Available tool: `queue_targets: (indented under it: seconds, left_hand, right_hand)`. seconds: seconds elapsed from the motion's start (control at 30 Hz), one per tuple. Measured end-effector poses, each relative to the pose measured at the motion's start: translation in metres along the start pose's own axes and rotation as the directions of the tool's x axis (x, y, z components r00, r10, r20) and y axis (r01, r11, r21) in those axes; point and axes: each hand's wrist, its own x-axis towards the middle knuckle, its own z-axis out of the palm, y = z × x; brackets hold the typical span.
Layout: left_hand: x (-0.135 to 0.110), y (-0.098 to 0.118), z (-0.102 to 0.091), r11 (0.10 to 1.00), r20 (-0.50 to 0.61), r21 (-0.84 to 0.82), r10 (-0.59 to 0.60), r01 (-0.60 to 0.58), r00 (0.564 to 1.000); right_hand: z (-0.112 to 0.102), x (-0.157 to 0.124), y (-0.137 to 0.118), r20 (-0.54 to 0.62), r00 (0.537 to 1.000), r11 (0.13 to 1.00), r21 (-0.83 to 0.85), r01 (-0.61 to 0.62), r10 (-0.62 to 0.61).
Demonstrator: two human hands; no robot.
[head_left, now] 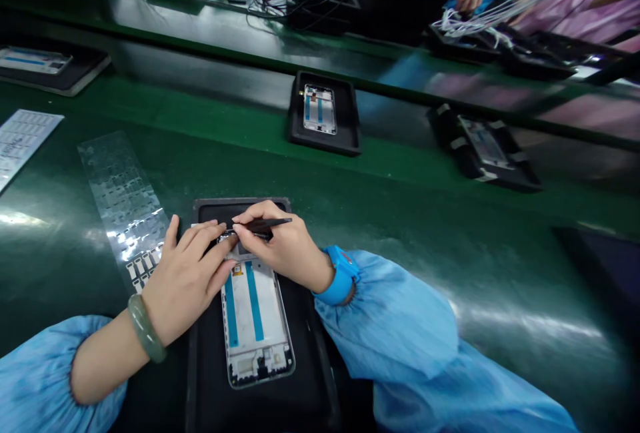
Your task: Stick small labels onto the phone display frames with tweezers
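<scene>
Right hand [287,246], fingers clamped on a dark tool [273,222]; left hand [185,286], fingers slightly apart, resting on the far end of the phone [270,320], which lies beneath them in its tray [310,353]. The left should brace lightly, clear of the tool's tip, whose contact is unclear.

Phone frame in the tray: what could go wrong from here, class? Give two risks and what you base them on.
1. The black tool in the right hand might slip and scratch the frame or jab the left hand, since it is gripped close to the left fingertips.
2. The left hand might nudge the clear sheet, which it overlaps in this view, beside the tray.
</scene>
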Motion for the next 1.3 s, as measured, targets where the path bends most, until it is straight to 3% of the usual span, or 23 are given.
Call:
queue_targets:
  seconds: [0.13, 0.3, 0.4, 0.57, 0.8, 1.0, 1.3]
  left_hand:
    - [-0.0006, -0.0003, -0.0001, 1.000, 0.000, 0.001, -0.005, 0.005, 1.000]
    - [-0.0016, -0.0031, -0.0020, 0.999, -0.004, 0.040, 0.013, -0.013, 1.000]
    - [-0.0010, -0.0031, -0.0024, 0.997, -0.005, 0.072, 0.017, -0.017, 1.000]
    - [0.0003, -0.0011, -0.0012, 0.997, -0.018, 0.069, 0.024, -0.023, 1.000]
    - [0.0002, -0.0007, -0.0009, 0.998, -0.017, 0.068, 0.020, -0.019, 1.000]
    - [0.0008, -0.0009, -0.0012, 0.997, -0.020, 0.068, 0.026, -0.025, 0.999]
    - [0.0007, 0.0011, -0.0013, 0.998, -0.015, 0.064, 0.020, -0.019, 1.000]
  right_hand:
    - [0.0034, 0.0022, -0.0016, 0.007, 1.000, 1.000, -0.019, 0.021, -0.021]
    - [0.0058, 0.0073, -0.0063, 0.006, 0.987, 0.981, 0.107, -0.162, 0.163]
    - [0.0032, 0.0083, -0.0072, -0.030, 0.979, 0.975, 0.106, -0.196, 0.201]
    - [-0.0006, 0.0059, -0.0036, -0.016, 0.986, 0.982, 0.097, -0.162, 0.164]
    - [0.0044, 0.0044, -0.0061, 0.012, 0.997, 0.987, -0.140, 0.076, -0.075]
    - [0.0025, 0.0062, -0.0033, -0.007, 1.000, 0.998, -0.064, -0.003, 0.003]
    - [-0.0019, 0.0010, 0.0018, -0.049, 0.998, 0.999, -0.026, 0.040, -0.042]
